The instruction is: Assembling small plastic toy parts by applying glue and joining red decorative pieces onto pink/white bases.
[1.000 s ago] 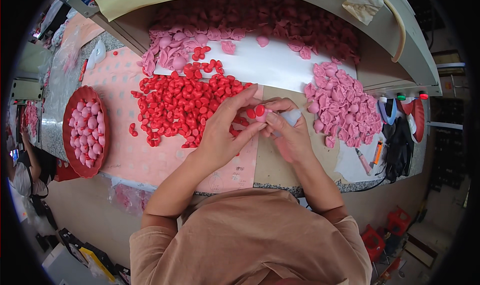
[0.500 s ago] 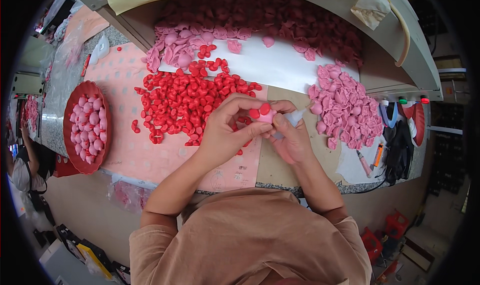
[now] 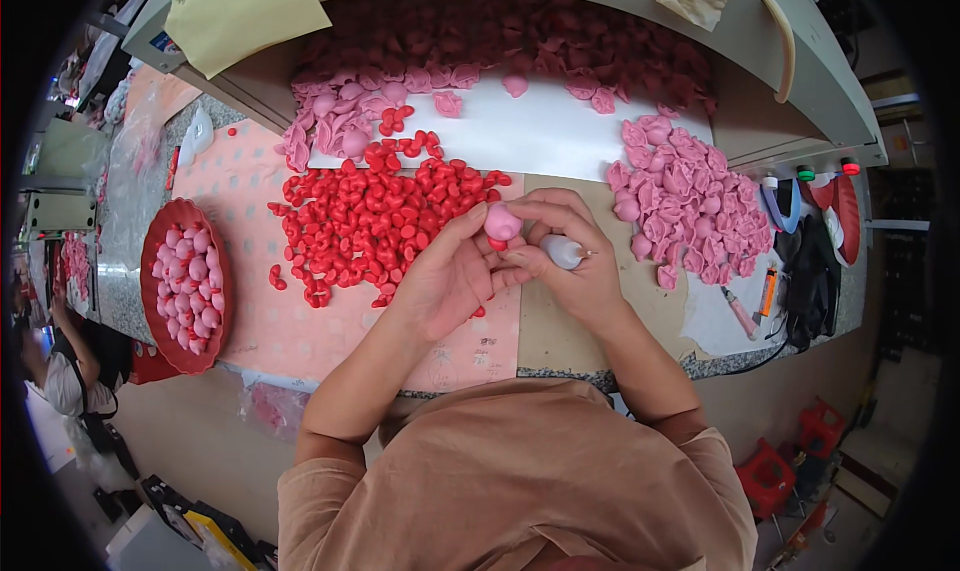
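**Pink piece pinched above the tabletop**

Nearest, a tan short-sleeved shirt (image 3: pixel 520 471), both bare forearms reaching forward from it. Left hand (image 3: pixel 445 276) raised over the pink dotted mat (image 3: pixel 300 321), fingers (image 3: pixel 470 226) pressed together around a small rounded pink piece (image 3: pixel 502 222), with a small red piece (image 3: pixel 497 244) tucked just under it. Right hand (image 3: pixel 570 261) touching the left, fingertips closed on the same pink piece from the other side, a small white squeeze bottle (image 3: pixel 563 252) gripped in the palm (nozzle pointing right). Beneath the right hand, a brown cardboard sheet (image 3: pixel 550 336) on the speckled grey tabletop (image 3: pixel 130 221).

Just beyond the left hand, a heap of small red moulded pieces (image 3: pixel 380 216) spread over the mat. Well to the left, a round red tray (image 3: pixel 160 241) filled with pink egg-shaped pieces (image 3: pixel 190 281). To the right, a pile of pink petal-shaped pieces (image 3: pixel 690 201) on white paper (image 3: pixel 540 136), then pens and dark cables (image 3: pixel 810 271) near the edge.

Farther back, more pink and dark red pieces (image 3: pixel 520 41) banked under a grey shelf (image 3: pixel 800 61), a yellow sheet (image 3: pixel 245 11) lying on its left end.
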`<action>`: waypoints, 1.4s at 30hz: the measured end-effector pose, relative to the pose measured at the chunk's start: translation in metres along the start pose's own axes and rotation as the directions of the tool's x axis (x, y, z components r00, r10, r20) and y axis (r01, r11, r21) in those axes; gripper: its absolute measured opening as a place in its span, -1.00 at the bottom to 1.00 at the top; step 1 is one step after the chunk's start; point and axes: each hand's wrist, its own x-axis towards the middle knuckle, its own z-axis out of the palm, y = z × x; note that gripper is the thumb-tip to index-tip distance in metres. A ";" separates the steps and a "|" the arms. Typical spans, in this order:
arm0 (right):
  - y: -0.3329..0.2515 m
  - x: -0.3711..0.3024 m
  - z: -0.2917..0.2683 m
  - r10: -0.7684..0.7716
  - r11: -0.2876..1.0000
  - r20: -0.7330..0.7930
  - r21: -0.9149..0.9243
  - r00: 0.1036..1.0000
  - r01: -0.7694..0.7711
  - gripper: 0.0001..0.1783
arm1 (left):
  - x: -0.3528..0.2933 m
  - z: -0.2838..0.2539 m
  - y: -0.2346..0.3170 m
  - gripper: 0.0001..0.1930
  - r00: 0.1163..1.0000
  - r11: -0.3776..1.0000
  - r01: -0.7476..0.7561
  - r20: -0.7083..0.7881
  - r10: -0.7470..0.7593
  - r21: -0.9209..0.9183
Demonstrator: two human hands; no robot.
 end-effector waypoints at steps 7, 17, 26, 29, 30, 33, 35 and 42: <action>0.001 0.000 -0.004 -0.051 0.988 0.024 -0.147 0.998 0.054 -0.58 | 0.001 -0.005 -0.003 -0.69 0.999 0.998 0.009 0.043 -0.012 0.068; 0.000 0.000 -0.001 0.021 0.983 -0.017 -0.183 1.000 -0.024 -0.59 | 0.004 -0.009 -0.007 -0.71 0.991 0.980 -0.098 0.109 0.080 0.173; -0.006 0.001 -0.007 -0.069 0.967 0.037 -0.242 0.997 0.076 -0.60 | 0.004 -0.013 -0.005 -0.69 0.980 0.914 -0.198 0.106 0.171 0.355; -0.011 0.001 -0.009 -0.049 0.970 0.047 -0.237 0.998 0.059 -0.57 | 0.004 -0.012 -0.003 -0.66 0.968 0.833 -0.251 0.143 0.207 0.494; -0.010 0.000 -0.008 -0.052 0.970 0.040 -0.237 0.998 0.060 -0.57 | 0.004 -0.011 -0.002 -0.64 0.966 0.820 -0.259 0.156 0.208 0.511; -0.007 -0.001 -0.007 0.072 0.997 -0.052 0.030 0.996 -0.071 -0.55 | 0.002 -0.005 -0.006 -0.62 0.968 0.849 -0.250 0.141 0.207 0.465; -0.010 0.000 -0.012 -0.060 0.973 0.041 -0.221 0.997 0.068 -0.55 | 0.003 -0.010 -0.003 -0.61 0.963 0.809 -0.268 0.156 0.219 0.523; -0.012 -0.002 -0.013 0.080 0.997 -0.009 0.021 0.997 -0.079 -0.59 | 0.001 -0.010 -0.006 -0.67 0.935 0.694 -0.351 0.192 0.298 0.629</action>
